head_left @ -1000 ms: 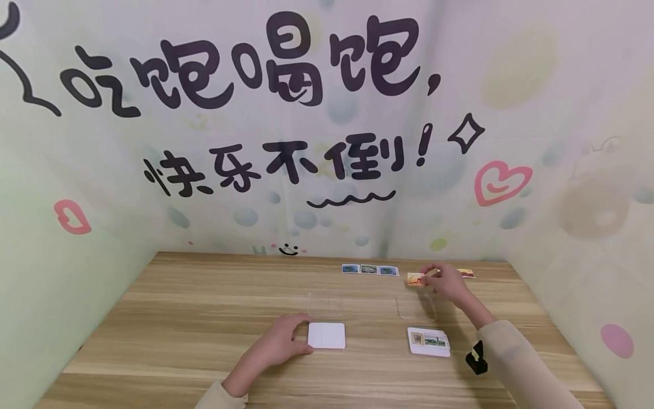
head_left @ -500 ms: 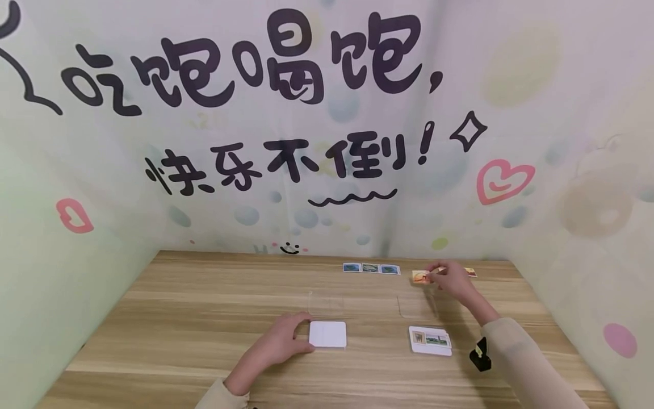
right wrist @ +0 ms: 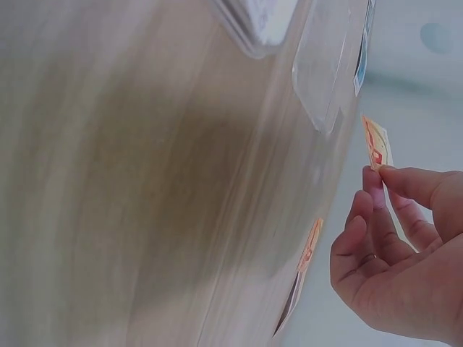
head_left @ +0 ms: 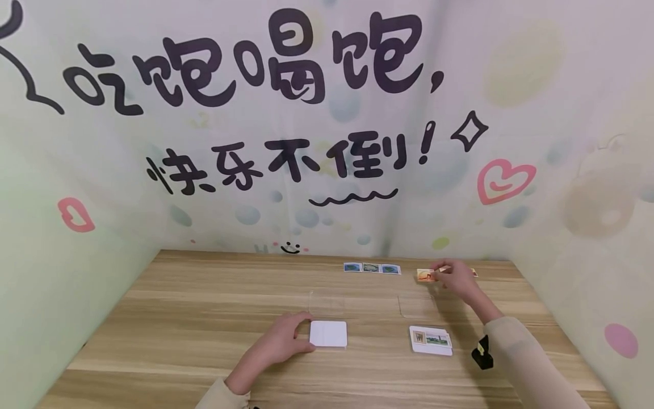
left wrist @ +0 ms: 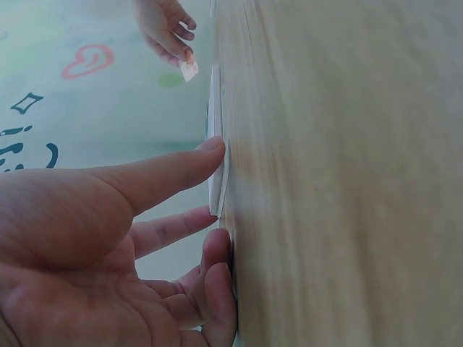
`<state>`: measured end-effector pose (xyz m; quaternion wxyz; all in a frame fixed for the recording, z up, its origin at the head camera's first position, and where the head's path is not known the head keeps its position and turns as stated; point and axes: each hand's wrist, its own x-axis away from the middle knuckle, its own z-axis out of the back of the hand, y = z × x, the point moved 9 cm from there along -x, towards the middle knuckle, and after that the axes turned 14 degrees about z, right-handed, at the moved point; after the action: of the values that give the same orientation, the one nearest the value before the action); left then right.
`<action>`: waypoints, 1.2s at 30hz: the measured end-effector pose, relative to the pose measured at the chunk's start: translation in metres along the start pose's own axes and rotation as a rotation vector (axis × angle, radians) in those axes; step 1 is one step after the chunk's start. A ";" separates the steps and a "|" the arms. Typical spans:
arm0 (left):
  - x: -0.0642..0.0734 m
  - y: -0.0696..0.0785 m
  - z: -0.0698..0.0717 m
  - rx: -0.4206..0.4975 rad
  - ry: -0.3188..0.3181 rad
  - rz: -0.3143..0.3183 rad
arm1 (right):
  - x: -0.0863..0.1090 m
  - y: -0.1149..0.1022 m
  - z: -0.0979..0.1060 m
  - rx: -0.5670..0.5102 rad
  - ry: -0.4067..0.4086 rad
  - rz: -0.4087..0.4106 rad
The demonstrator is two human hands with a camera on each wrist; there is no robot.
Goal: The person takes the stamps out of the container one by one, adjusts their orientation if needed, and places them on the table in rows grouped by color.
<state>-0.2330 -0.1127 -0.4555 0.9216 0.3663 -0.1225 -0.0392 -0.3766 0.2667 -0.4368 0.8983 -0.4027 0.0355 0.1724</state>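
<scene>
My right hand [head_left: 456, 280] pinches a small orange-and-cream stamp [right wrist: 376, 144] between thumb and index finger, raised over the far right of the table. More orange stamps [right wrist: 311, 244] lie on the wood below it, partly hidden by the hand in the head view. My left hand [head_left: 282, 339] holds the left end of a flat white-topped box [head_left: 328, 334], thumb at the near edge and index finger at the far edge. In the left wrist view, the thumb [left wrist: 206, 155] overlaps the box's side. A similar flat box [head_left: 431, 341] on the right has two stamps on its top.
Three blue and green stamps [head_left: 372, 268] form a row near the back edge. Two clear plastic lids, left [head_left: 327, 303] and right [head_left: 415, 307], lie behind the boxes. A small black object [head_left: 482, 353] stands beside the right sleeve. A printed cloth [head_left: 286, 216] rises behind the table.
My right hand has drifted slightly to the right, with the orange stamp in its fingers. The left hand stays at the white-topped box.
</scene>
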 end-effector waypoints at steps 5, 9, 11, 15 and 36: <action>0.000 0.000 0.001 0.007 -0.001 0.003 | -0.001 0.001 0.003 0.010 0.007 -0.005; 0.001 0.000 0.001 0.018 -0.007 0.011 | -0.002 0.003 0.004 0.024 0.015 -0.001; 0.001 0.000 0.001 0.018 -0.006 0.011 | -0.002 0.004 0.005 0.032 0.018 -0.007; 0.001 0.000 0.002 0.011 0.001 0.009 | -0.003 0.006 0.007 0.051 0.022 -0.019; 0.003 0.002 0.003 0.025 -0.010 0.000 | -0.007 0.023 0.013 0.101 0.069 -0.022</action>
<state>-0.2308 -0.1134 -0.4517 0.9163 0.3775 -0.1273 -0.0396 -0.3924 0.2886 -0.4426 0.9176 -0.3627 0.0706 0.1465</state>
